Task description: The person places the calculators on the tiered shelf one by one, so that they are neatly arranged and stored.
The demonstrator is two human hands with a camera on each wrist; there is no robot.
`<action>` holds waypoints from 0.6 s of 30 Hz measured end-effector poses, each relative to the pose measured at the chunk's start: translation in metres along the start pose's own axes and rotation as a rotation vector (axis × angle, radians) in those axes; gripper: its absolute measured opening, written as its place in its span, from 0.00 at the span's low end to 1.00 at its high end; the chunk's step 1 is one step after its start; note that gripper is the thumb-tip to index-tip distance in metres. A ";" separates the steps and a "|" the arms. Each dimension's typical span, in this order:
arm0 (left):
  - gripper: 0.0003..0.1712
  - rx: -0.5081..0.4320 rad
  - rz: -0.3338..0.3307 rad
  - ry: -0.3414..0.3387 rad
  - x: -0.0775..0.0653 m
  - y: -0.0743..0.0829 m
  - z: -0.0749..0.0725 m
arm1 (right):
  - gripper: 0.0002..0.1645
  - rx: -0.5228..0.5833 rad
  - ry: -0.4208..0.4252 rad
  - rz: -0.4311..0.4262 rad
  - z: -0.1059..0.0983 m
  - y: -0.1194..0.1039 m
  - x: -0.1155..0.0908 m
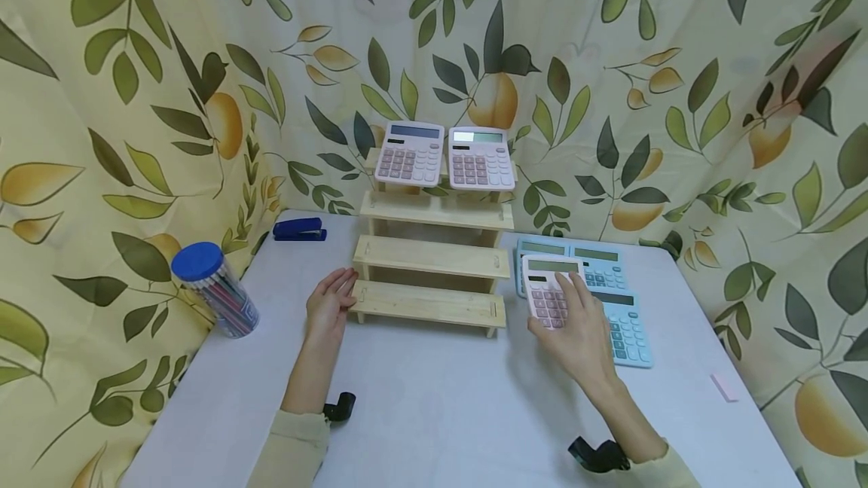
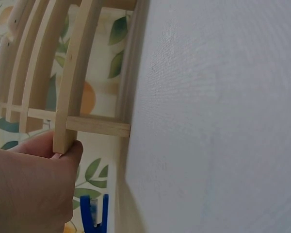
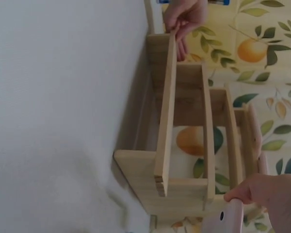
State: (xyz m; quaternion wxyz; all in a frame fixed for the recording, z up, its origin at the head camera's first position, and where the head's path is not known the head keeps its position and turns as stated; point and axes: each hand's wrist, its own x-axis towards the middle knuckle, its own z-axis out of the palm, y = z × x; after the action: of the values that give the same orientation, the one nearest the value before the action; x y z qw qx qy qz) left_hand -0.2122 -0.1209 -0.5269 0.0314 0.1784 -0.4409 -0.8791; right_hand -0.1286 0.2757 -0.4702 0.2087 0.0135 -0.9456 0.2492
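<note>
A stepped wooden rack [image 1: 429, 305] stands mid-table. Its lowest shelf is pinched at the left end by my left hand [image 1: 328, 309], the thumb and fingers on either side of the board in the left wrist view. To the right of the rack, my right hand [image 1: 579, 341] grips a pink calculator [image 1: 545, 300] by its sides, and the calculator overlaps several blue calculators [image 1: 631, 333] in the head view. On the rack's top shelf lean two more pink calculators, a left one [image 1: 409, 155] and a right one [image 1: 481, 160], keys facing me.
A dark blue stapler [image 1: 299, 230] lies at the back left of the white table [image 1: 420, 413]. Near the left edge is a clear tub of pens [image 1: 227, 300] with a blue lid. A small pink slip [image 1: 724, 388] lies far right. Leaf-patterned curtains [image 1: 576, 6] hang around the table.
</note>
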 end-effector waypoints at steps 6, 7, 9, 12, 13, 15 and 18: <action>0.48 -0.009 -0.003 0.000 0.001 -0.001 -0.001 | 0.53 0.010 0.044 -0.028 -0.003 -0.005 0.002; 0.48 -0.009 -0.003 -0.002 0.001 -0.001 -0.001 | 0.53 0.012 0.048 -0.029 -0.004 -0.006 0.003; 0.47 -0.012 0.000 -0.004 0.001 -0.001 -0.001 | 0.53 0.018 0.055 -0.031 -0.005 -0.008 0.004; 0.47 -0.006 0.000 -0.006 0.001 -0.001 -0.001 | 0.53 0.023 0.063 -0.034 -0.006 -0.012 0.006; 0.47 -0.005 0.001 -0.007 0.001 -0.001 -0.001 | 0.53 0.024 0.064 -0.036 -0.006 -0.014 0.007; 0.47 -0.004 0.002 -0.008 0.001 0.000 -0.001 | 0.53 0.026 0.065 -0.039 -0.008 -0.017 0.009; 0.47 -0.006 0.004 -0.007 0.002 0.000 -0.001 | 0.54 0.029 0.067 -0.041 -0.009 -0.022 0.013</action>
State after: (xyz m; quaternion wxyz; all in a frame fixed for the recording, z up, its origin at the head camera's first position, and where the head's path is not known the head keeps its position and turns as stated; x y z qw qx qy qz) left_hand -0.2134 -0.1215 -0.5281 0.0320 0.1744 -0.4387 -0.8810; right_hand -0.1345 0.2615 -0.4476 0.2453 0.0277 -0.9338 0.2590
